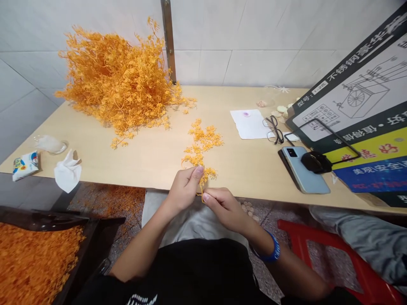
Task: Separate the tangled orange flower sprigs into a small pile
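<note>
An orange plastic-looking sprig (200,144) with small branching tips lies over the table's front edge, its stem toward me. My left hand (185,188) is closed on the stem, thumb on top. Just below and to the right, my right hand (224,205) pinches the stem's lower end between thumb and fingers. The two hands are close together but apart. A large heap of similar orange sprigs (117,80) stands at the back left of the table.
On the table (146,161): white tissue (68,171) and a small packet (25,166) at left; paper (248,127), glasses (274,129), phone (307,171) and a printed box (359,97) at right. A bin of orange pieces (34,262) is lower left, a red stool (297,241) lower right.
</note>
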A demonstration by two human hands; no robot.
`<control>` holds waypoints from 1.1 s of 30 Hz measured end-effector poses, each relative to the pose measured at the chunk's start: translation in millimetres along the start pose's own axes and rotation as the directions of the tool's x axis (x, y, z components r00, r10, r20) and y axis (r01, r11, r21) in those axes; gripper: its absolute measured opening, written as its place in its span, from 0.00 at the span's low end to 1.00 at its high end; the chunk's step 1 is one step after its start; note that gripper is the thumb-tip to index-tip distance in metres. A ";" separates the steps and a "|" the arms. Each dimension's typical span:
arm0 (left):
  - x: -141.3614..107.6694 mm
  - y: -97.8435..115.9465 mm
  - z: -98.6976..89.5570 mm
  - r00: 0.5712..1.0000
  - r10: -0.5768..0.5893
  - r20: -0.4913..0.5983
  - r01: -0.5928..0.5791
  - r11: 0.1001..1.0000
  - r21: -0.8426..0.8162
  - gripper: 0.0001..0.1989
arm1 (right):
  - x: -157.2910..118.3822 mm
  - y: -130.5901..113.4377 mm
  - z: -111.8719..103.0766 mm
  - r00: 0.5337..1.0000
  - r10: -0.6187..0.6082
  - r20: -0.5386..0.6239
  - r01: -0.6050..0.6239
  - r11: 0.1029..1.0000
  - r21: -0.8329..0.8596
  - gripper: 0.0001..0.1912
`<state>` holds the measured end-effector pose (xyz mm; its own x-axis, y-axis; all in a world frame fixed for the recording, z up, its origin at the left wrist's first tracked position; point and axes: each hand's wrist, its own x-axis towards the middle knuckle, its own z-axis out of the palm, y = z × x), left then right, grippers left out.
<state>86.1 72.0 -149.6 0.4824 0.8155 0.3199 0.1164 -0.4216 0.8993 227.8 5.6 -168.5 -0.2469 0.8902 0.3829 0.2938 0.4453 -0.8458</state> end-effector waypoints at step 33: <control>116.8 -43.3 -25.6 0.983 0.135 -0.123 -0.068 0.894 0.443 0.16 | 2.6 13.8 8.7 0.977 0.084 -0.194 -0.066 0.993 0.098 0.12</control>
<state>115.2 195.6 -143.6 0.3830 0.7935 0.4730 0.4557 -0.6077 0.6504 223.2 13.2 -182.4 -0.0372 0.9263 0.3751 0.2177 0.3738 -0.9016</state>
